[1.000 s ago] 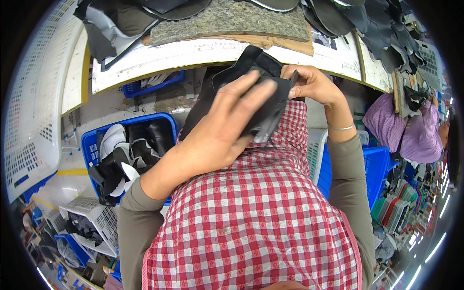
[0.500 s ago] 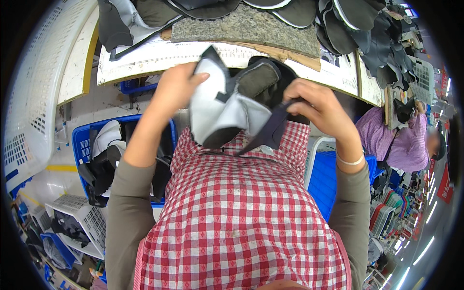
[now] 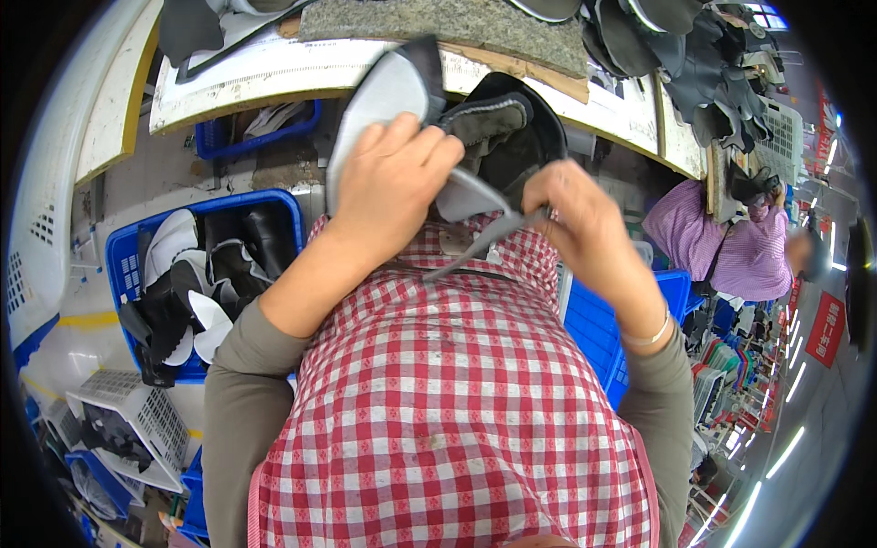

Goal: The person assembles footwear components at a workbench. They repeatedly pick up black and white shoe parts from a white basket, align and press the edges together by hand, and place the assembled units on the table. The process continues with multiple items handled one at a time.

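- Two hands were on the work: the left hand [image 3: 393, 187] had its fingers curled tight over a white-lined black piece [image 3: 379, 91], and the blurred right hand [image 3: 585, 219] was bent around a narrow grey strip [image 3: 475, 245].
- Between the fingers, above the checked apron [image 3: 438, 384], sat a black part with grey-green padding [image 3: 493, 123]; whether it was joined to the piece on its left could not be told.
- Judging by this, the handling was under way: white lining already backed the black, but the piece was off the bench [image 3: 247, 96] and the strip's lower end was free of both hands. What remained could not be made out.
- Left of the left fingers, a large blue basket [image 3: 128, 274] held black and white pieces.
- Beyond those fingers, under the bench, a smaller blue basket [image 3: 210, 142] held white pieces.
- Below the right fingers stood a blue bin [image 3: 589, 324], partly hidden by the forearm.
- Farthest out, lower left, a white crate [image 3: 169, 434] held dark pieces.
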The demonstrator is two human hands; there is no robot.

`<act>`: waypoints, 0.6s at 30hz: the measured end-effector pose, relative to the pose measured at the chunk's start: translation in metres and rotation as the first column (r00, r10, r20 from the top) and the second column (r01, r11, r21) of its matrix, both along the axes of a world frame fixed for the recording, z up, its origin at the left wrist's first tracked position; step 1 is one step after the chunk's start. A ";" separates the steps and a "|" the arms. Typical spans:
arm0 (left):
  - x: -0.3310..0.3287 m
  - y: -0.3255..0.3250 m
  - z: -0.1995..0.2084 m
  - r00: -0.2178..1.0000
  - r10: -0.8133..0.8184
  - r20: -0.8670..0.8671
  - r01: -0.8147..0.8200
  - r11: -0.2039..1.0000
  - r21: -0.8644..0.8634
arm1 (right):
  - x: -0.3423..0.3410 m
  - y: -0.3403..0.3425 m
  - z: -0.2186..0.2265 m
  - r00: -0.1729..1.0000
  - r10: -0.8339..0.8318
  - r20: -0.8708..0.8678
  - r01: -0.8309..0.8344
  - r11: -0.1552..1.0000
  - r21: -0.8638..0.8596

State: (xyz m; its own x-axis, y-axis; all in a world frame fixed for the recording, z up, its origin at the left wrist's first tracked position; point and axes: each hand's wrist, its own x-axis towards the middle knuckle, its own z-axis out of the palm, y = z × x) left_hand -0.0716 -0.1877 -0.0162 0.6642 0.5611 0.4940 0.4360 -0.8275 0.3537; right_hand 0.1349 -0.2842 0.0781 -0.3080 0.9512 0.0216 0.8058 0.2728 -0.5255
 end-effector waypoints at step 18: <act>-0.037 -0.037 0.022 0.941 -0.267 0.210 0.189 0.926 0.328 | 0.004 -0.056 -0.029 0.990 -0.134 -0.033 0.129 0.815 0.566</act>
